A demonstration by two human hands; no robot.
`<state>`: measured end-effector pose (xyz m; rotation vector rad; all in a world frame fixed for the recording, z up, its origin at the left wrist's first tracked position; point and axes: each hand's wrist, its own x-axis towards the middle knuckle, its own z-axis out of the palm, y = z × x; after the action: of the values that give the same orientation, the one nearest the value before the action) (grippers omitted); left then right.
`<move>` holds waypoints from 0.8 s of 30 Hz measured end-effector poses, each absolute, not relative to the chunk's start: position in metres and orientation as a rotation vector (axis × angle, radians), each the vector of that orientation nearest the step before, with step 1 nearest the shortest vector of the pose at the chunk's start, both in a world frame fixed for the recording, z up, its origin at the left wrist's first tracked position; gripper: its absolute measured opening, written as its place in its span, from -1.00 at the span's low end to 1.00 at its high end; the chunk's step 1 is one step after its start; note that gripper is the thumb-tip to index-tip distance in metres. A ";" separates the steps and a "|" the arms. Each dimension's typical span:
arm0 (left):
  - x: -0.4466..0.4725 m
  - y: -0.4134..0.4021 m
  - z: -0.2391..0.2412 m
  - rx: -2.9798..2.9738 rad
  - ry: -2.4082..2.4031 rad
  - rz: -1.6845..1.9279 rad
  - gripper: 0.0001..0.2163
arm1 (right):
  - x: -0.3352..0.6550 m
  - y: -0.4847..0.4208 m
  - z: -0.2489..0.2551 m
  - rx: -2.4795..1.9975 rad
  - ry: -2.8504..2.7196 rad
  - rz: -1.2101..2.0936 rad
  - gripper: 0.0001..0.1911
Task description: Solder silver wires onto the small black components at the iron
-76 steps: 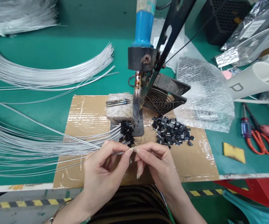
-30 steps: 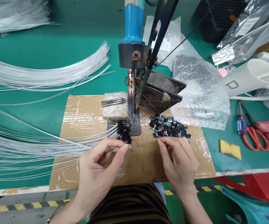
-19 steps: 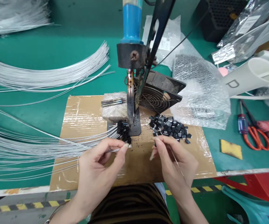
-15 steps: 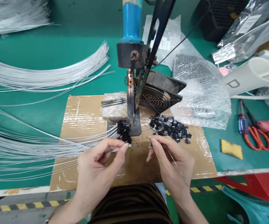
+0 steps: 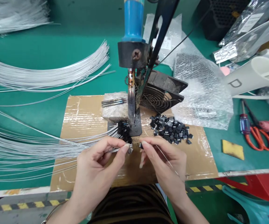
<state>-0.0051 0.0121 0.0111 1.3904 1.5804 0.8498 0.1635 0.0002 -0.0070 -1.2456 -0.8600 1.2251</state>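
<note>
Thumb and forefinger of my left hand (image 5: 101, 165) are pinched on the end of a thin white wire, just below a cluster of small black parts (image 5: 124, 130) on the ends of other white wires (image 5: 87, 141). My right hand (image 5: 167, 160) pinches a small black part (image 5: 140, 145) by the fingertips. A thin strand of solder wire (image 5: 169, 163) also runs through that hand, its free end rising past the fingers. The two hands are a short gap apart. Above them, a soldering iron (image 5: 131, 105) with a blue handle (image 5: 133, 21) points down in its stand.
Loose black parts (image 5: 171, 129) lie piled on the cardboard (image 5: 78, 115), right of the iron. Behind are a wrapped block (image 5: 114, 112) and a small fan (image 5: 160, 93). Bubble wrap (image 5: 201, 93), a yellow sponge (image 5: 232, 149) and orange-handled scissors (image 5: 259, 140) lie right; a white wire bundle (image 5: 55, 76) lies left.
My right hand has moved left with the small black part, closer to my left hand. My left hand has hardly moved and keeps its pinch.
</note>
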 end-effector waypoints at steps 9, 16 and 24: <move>-0.005 0.014 0.014 1.381 1.505 0.874 -0.94 | 0.163 0.000 -0.008 -1.238 -0.907 1.233 -0.85; -0.001 0.018 0.018 1.357 1.454 0.870 -0.92 | 0.161 0.000 -0.010 -1.210 -0.933 1.252 -0.83; -0.002 0.017 0.018 1.372 1.462 0.844 -0.93 | 0.159 0.001 -0.009 -1.206 -0.933 1.266 -0.81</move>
<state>-0.0024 0.0170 0.0184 1.3718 1.4616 0.8440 0.1594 0.0011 -0.0089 -1.2063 -0.9331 1.2662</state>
